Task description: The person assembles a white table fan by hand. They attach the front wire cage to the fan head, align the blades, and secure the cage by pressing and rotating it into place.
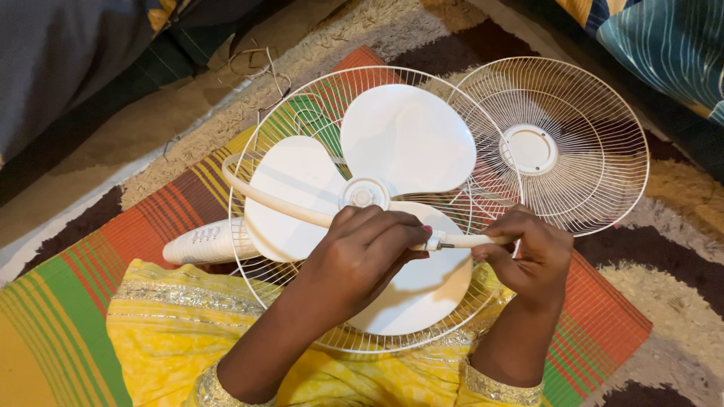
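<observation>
A white fan lies on its back, its three-bladed propeller [403, 139] inside the rear wire guard [260, 143]. A cream plastic rim band [264, 200] curves across the blades. My left hand [362, 252] grips this band over the lower blade, just below the hub [363, 194]. My right hand [528, 252] pinches the band's end at its small metal clasp [437, 241]. The loose front wire guard [558, 143] rests beside the fan on the right, overlapping it.
The fan's white motor housing [204, 241] pokes out at the left. Everything sits on a striped woven mat [151, 218] over a shaggy brown and beige rug [679, 279]. My yellow garment [173, 332] covers my lap. Patterned bedding [664, 45] lies at top right.
</observation>
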